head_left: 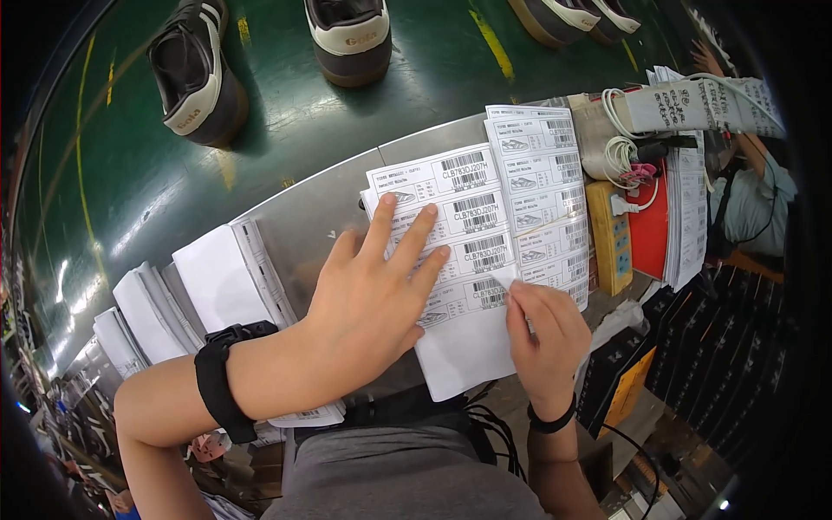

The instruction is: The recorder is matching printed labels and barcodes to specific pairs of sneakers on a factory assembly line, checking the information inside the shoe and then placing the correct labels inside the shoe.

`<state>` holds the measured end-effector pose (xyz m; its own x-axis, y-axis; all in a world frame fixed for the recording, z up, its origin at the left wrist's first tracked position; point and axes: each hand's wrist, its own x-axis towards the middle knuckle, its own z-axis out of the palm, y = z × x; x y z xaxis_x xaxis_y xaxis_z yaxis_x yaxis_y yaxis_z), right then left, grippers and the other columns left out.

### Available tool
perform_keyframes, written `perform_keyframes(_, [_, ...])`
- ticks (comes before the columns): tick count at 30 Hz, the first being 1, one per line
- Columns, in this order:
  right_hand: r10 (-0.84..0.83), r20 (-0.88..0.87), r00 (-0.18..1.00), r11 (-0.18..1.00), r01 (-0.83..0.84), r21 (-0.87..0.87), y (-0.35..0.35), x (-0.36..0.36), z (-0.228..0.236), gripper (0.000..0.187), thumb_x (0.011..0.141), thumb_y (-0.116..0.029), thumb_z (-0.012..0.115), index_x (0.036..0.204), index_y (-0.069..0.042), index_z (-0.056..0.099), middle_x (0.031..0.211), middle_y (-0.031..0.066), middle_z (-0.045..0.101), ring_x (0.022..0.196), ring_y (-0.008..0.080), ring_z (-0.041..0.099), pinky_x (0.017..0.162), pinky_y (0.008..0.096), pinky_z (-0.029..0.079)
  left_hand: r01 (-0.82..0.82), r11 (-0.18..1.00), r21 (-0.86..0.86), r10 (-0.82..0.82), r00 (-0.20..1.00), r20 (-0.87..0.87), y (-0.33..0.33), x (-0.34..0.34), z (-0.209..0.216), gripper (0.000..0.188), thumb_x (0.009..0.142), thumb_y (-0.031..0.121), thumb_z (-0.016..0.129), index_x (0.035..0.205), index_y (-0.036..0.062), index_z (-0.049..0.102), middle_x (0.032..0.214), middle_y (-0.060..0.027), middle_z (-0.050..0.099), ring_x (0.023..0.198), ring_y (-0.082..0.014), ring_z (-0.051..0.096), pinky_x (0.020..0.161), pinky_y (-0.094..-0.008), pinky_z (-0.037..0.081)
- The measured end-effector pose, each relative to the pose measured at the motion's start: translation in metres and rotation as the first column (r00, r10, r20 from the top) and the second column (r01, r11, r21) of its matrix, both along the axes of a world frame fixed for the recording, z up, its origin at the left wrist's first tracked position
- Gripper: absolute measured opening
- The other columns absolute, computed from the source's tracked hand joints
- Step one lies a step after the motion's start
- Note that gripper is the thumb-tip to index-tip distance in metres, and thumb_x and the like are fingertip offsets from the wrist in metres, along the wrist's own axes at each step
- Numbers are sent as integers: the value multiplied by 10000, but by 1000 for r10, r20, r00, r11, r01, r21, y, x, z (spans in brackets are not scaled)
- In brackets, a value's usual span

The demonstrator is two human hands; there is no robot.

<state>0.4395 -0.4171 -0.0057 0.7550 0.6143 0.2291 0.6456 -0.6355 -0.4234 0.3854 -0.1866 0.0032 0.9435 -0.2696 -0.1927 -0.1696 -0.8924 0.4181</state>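
A white sheet of barcode labels (468,208) lies in front of me, its lower part (464,355) blank. My left hand (368,286) rests on it with fingers spread, pressing it flat. At the sheet's right edge my right hand (548,334) pinches the lifted corner of a label (503,279), thumb against forefinger. A second stack of label sheets (542,186) lies just to the right, partly under the first sheet's edge. Each label carries a small shoe drawing and a barcode.
Dark shoes with white trim (347,39) stand on the green belt (295,121) beyond the metal edge. Stacks of folded white paper (225,269) lie at left. A yellow power strip (612,238), cables and black boxes (719,364) are at right. Another person (758,208) is at far right.
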Motion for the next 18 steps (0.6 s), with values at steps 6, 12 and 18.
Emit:
perform_keyframes(6, [207,17,978,978,-207,27,2,-18,38,233,717,8,747,933,-15,661,865,78,675,756,253,692,652,327,583,59,995,80,-58,998,-9,8,7,2,777,643,258,856,1347,98,568,1508,-157,397,1347,-436,403,967,-459,469])
perform_keyframes(12, [231,38,972,731,-200,653,-8,14,85,300,819,-268,767,896,-128,512,804,2,639,778,209,660,729,367,577,193,980,49,-187,977,-102,17,22,5,745,675,251,824,1348,70,562,1491,-210,405,1345,-431,420,963,-476,479])
perform_keyframes(18, [543,-340,768,413,108,904,144,153,56,364,863,16,667,1168,-17,472,1030,79,571,974,156,569,881,310,480,-133,990,-47,138,984,110,74,30,31,639,712,276,789,1249,10,566,1381,-270,488,1003,-394,653,801,-443,559])
